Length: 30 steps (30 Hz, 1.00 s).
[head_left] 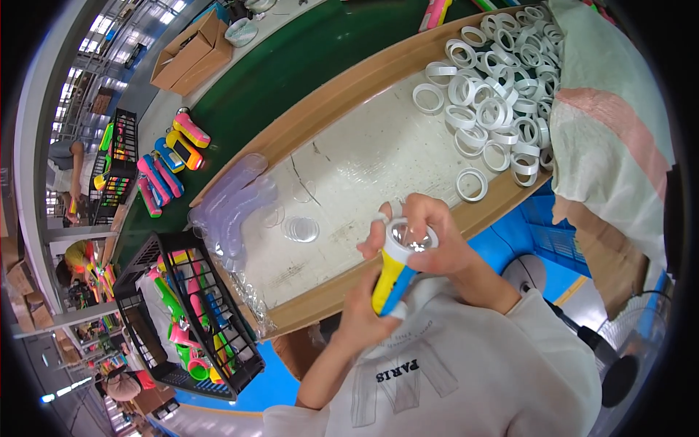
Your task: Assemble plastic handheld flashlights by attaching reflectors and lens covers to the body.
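A yellow and blue flashlight [386,282] is tilted up in front of my chest, with its wide end toward me. My left hand [358,317] is closed around its narrow body. The fingers of my right hand [440,240] are bent at the wide end, gripping the white ring [434,237] around its shiny reflector. Beyond my hands, many loose white rings [486,113] lie heaped at the right of a shallow cardboard tray [342,164]. Clear round discs [301,229] lie in its left part, beside stacked clear curved plastic pieces [234,207].
A black crate [244,364] of coloured flashlights stands left of the tray. More colourful flashlights [160,178] lie on the green belt [291,80], near a cardboard box [193,54]. A pale sack [604,167] stands at right, above a blue crate [557,233]. Other people work at far left.
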Each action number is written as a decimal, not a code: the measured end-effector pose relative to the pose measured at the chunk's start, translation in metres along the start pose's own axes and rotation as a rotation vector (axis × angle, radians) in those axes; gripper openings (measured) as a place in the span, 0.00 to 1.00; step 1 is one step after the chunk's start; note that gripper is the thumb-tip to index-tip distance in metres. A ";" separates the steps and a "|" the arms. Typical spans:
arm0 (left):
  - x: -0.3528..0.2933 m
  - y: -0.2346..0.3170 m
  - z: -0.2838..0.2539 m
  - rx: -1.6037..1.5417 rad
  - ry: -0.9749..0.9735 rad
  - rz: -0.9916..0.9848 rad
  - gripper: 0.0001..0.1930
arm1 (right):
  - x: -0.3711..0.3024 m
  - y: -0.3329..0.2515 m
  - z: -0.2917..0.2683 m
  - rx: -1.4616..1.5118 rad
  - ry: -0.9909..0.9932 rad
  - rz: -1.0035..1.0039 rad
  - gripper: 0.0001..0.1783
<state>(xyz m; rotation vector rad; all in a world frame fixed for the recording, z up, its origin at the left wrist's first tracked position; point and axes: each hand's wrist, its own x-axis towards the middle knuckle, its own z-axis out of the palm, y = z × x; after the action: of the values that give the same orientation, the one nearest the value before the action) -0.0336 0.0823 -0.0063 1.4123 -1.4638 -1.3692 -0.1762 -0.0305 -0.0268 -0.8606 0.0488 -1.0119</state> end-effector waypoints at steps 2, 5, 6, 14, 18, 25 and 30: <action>0.010 -0.003 -0.002 0.127 0.109 0.000 0.20 | 0.006 -0.004 0.003 -0.054 0.145 0.013 0.14; 0.008 -0.005 0.002 0.056 0.190 -0.067 0.21 | 0.013 -0.003 0.009 -0.110 0.261 0.130 0.15; 0.010 -0.003 0.000 0.056 0.187 -0.064 0.21 | 0.015 -0.003 0.010 -0.094 0.301 0.190 0.16; 0.019 -0.005 -0.028 -1.135 -0.266 -0.363 0.27 | 0.024 -0.003 -0.005 0.119 0.376 0.363 0.15; 0.047 0.006 -0.037 0.370 0.194 -0.020 0.33 | 0.034 -0.015 -0.019 -0.491 0.438 0.300 0.16; 0.113 -0.002 -0.102 0.929 0.416 0.269 0.32 | 0.065 -0.051 -0.078 -2.427 0.440 0.019 0.21; 0.185 0.012 -0.139 0.975 0.462 0.245 0.30 | 0.070 -0.049 -0.098 -2.314 0.422 0.514 0.22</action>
<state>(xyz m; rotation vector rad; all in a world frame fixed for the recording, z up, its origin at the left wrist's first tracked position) 0.0611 -0.1288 0.0000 1.8457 -1.9632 -0.0797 -0.2123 -0.1550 -0.0378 -2.3923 1.9854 -0.1761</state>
